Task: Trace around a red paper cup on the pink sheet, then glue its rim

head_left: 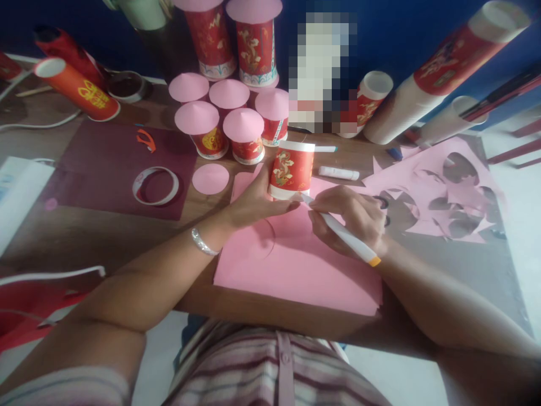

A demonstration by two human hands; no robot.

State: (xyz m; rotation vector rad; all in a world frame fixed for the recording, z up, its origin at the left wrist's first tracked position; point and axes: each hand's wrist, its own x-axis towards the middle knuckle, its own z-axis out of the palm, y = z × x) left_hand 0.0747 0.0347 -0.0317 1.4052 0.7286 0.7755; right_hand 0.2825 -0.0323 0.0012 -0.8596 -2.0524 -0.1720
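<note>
My left hand (264, 197) is closed around the lower left side of a short red paper tube (292, 169) with a gold dragon print and white bands at top and bottom. In my right hand (349, 217) is a white marker (349, 239) with a yellow-orange end; its tip meets or nearly meets the tube's lower white band. Both hands are above pink paper sheets (296, 270) on the table. Just beyond the tube lie a white marker with a teal end (327, 149) and a white capped pen (339, 172).
Several red tubes with pink cone tops (244, 125) stand at the back. Pink paper scraps with round holes (439, 192) lie right, near tall tubes (406, 110). Leftward are a tape-like ring (136, 189), orange scissors handles (146, 140) and a pink disc (210, 179).
</note>
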